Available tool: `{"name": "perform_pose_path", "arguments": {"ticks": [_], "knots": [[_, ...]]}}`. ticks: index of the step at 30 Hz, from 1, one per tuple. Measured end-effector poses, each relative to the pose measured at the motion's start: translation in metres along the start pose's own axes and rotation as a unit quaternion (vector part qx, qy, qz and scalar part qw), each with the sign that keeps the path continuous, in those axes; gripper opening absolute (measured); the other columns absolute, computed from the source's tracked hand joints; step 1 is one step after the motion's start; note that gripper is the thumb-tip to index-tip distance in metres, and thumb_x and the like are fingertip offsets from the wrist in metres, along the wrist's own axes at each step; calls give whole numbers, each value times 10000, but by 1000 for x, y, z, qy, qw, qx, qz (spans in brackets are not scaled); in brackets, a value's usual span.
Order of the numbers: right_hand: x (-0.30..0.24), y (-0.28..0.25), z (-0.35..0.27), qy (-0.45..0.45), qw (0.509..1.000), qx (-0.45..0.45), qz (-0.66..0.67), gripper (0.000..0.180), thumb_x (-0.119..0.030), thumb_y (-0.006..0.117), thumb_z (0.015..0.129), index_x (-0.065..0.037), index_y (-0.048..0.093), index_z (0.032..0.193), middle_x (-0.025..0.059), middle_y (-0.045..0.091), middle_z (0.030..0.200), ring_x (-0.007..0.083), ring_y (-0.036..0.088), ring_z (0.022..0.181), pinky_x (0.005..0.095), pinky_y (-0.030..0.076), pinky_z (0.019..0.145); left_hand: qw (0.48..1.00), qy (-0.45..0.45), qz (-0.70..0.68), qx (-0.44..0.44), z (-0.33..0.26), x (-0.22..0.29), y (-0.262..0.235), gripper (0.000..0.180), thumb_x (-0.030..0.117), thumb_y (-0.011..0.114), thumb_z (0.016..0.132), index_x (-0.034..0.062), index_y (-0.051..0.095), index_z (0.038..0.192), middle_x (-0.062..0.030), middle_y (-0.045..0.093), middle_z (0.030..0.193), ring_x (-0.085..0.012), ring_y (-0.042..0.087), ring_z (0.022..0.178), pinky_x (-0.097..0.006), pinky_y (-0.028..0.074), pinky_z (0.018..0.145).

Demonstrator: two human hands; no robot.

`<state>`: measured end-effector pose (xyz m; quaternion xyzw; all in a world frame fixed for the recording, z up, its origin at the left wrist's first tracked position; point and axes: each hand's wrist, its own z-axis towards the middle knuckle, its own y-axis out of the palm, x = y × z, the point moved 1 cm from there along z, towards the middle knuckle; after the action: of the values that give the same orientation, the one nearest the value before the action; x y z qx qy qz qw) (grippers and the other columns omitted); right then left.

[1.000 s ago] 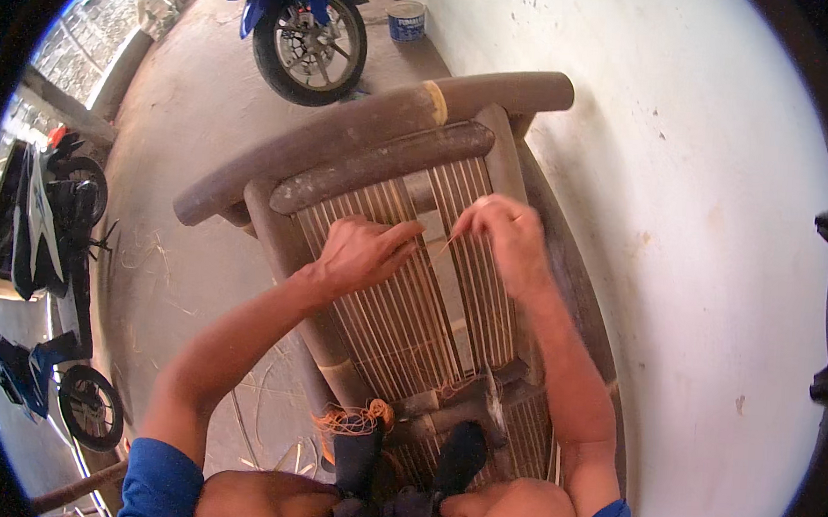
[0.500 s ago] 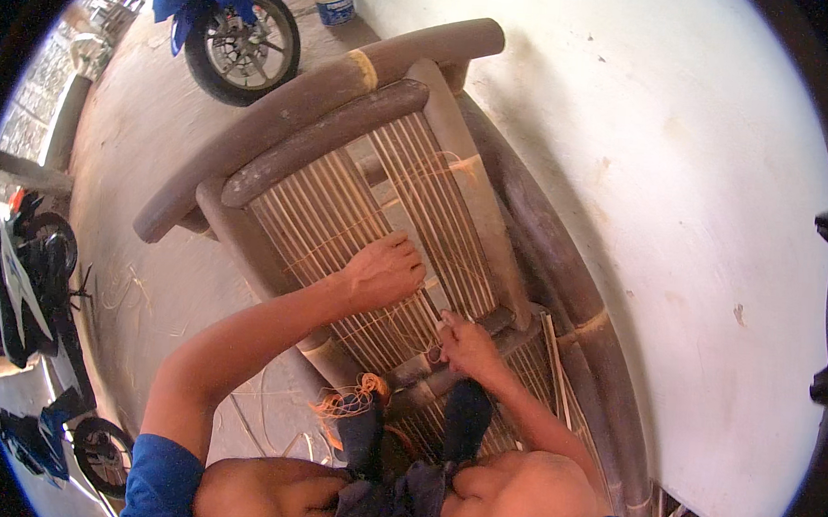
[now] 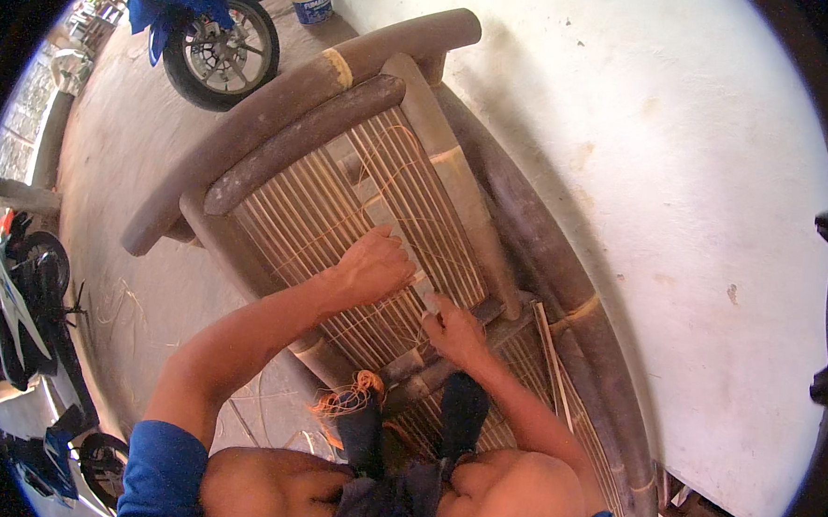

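Observation:
A brown bamboo chair [image 3: 301, 120] fills the middle, its back made of thin pale slats [image 3: 294, 217] with an open gap between two groups. My left hand [image 3: 374, 266] is closed over the slats beside the gap, knuckles up; whatever its fingers hold is hidden. Just to the right and nearer, my right hand [image 3: 455, 336] is closed in a pinch at the lower end of the gap, on something too small to make out. A thin orange strand [image 3: 383, 137] loops loosely over the right-hand slats, and other fine strands cross the left ones.
An orange tangle of strands [image 3: 355, 393] lies by my left leg. A white wall [image 3: 661, 197] stands close along the right. A motorcycle wheel [image 3: 223, 57] and a blue-and-white bucket [image 3: 312, 4] are beyond the chair. More motorcycles [image 3: 28, 304] stand at far left.
The view has shifted, so the chair sits slightly farther left. My right hand has moved a little up along the gap. The orange strand on the right slats now spreads in a wider loop.

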<state>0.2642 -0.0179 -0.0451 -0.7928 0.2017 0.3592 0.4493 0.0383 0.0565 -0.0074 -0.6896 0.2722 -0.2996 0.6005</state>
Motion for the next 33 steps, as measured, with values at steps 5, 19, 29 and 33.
{"name": "perform_pose_path", "arguments": {"ticks": [5,19,29,33], "knots": [[-53,11,3,-4,994,22,-107,432,-469,623,999,-45,669,1070,174,696,726,375,720,711,463,537,640,1000,12,2,-19,1,-3,-2,191,329,709,886,160,732,801,-26,732,761,-213,693,845,-390,439,871],[-36,-31,-6,44,916,-7,398,335,-246,527,1035,-18,658,828,86,629,678,212,598,583,362,513,642,999,37,-15,-14,-5,-6,-4,198,359,709,856,176,707,930,-14,684,821,-227,647,948,-425,440,888],[-61,-213,-37,-27,819,252,515,317,-208,543,1044,-81,582,756,6,502,626,132,503,527,329,439,520,998,-48,16,-28,4,13,-2,338,431,611,997,172,742,823,-51,690,762,-268,633,865,-457,428,874],[-58,-229,-49,-29,890,455,30,248,-246,568,1059,-42,677,969,114,655,826,279,643,746,399,532,722,988,-113,-107,19,9,10,-4,428,440,561,1038,146,733,778,-112,685,696,-316,634,749,-471,437,855]]}}
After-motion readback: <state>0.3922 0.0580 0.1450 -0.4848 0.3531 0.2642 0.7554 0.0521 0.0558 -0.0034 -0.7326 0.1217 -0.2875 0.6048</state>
